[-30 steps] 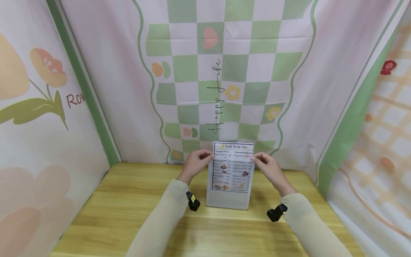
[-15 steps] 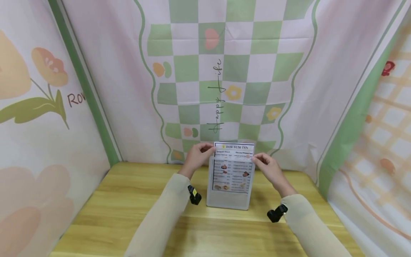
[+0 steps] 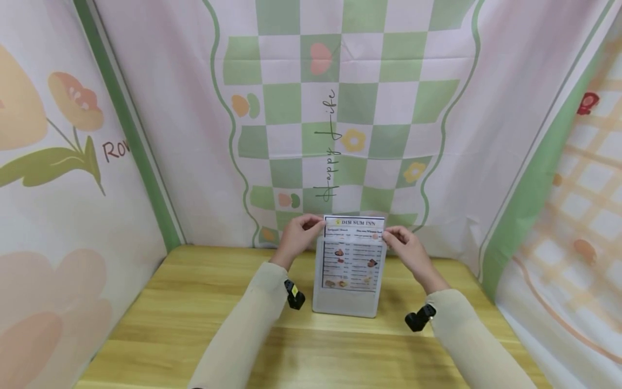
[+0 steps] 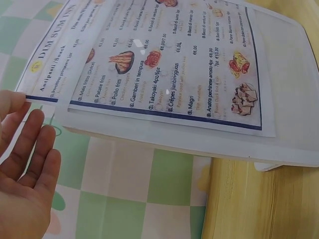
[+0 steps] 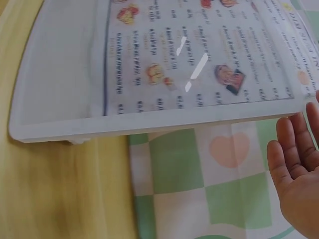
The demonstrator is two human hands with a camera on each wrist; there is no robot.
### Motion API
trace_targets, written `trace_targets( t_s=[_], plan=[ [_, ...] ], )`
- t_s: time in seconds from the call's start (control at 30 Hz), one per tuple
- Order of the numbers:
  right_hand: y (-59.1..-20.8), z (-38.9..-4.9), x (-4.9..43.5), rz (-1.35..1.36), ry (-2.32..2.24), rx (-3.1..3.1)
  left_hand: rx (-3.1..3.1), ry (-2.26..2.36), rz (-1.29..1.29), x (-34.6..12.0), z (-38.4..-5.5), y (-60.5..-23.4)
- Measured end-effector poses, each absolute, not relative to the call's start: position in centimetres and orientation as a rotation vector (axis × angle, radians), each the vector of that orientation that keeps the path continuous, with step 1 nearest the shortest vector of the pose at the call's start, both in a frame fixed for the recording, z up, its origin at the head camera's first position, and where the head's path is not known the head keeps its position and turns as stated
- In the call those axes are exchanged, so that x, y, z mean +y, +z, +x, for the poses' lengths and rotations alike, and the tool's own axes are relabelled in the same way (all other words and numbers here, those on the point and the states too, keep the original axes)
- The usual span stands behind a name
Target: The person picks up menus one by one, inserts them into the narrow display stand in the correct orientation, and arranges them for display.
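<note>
A printed "DIM SUM INN" menu sheet (image 3: pixel 357 259) sits partly inside a white-framed clear display stand (image 3: pixel 344 304), its top strip standing out above the stand. My left hand (image 3: pixel 295 240) pinches the sheet's left edge near the top; in the left wrist view its thumb and forefinger meet at the corner while the other fingers (image 4: pixel 44 172) stay apart from it. On the opposite side, my right hand (image 3: pixel 410 254) pinches the sheet's right edge, slightly lower. In the right wrist view the right fingertips (image 5: pixel 286 132) reach the stand's corner, and the pinch is cut off by the frame.
The stand rests tilted back on a wooden table (image 3: pixel 204 302). Behind the table hangs a green-and-white checked cloth (image 3: pixel 318 135), with printed cloths at both sides. Each sleeve carries a small black camera, such as the left one (image 3: pixel 293 297).
My left hand has moved a little up the sheet's left edge. The right hand has since shifted slightly up along its edge. The stand stays in place.
</note>
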State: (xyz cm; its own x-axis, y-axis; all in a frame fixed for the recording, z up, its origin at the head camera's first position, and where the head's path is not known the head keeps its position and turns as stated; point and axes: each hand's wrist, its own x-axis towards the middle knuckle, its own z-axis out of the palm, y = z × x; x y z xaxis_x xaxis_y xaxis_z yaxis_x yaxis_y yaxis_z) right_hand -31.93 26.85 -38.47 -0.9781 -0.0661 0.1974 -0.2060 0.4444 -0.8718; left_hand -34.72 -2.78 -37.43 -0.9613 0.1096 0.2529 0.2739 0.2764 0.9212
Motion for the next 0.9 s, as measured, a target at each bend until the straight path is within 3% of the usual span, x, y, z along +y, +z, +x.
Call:
trace_targets(
  t_s=[0.37, 0.9],
  plan=[
    [-36.4, -32.4, 26.4, 0.258, 1.565, -2.534, -2.391, -1.771, -0.365, -2.8, -34.7, -37.3],
    [-36.9, -32.1, 26.6, 0.297, 1.552, -2.518, -2.419, -1.756, -0.365, -2.8, -34.5, -37.6]
  ],
)
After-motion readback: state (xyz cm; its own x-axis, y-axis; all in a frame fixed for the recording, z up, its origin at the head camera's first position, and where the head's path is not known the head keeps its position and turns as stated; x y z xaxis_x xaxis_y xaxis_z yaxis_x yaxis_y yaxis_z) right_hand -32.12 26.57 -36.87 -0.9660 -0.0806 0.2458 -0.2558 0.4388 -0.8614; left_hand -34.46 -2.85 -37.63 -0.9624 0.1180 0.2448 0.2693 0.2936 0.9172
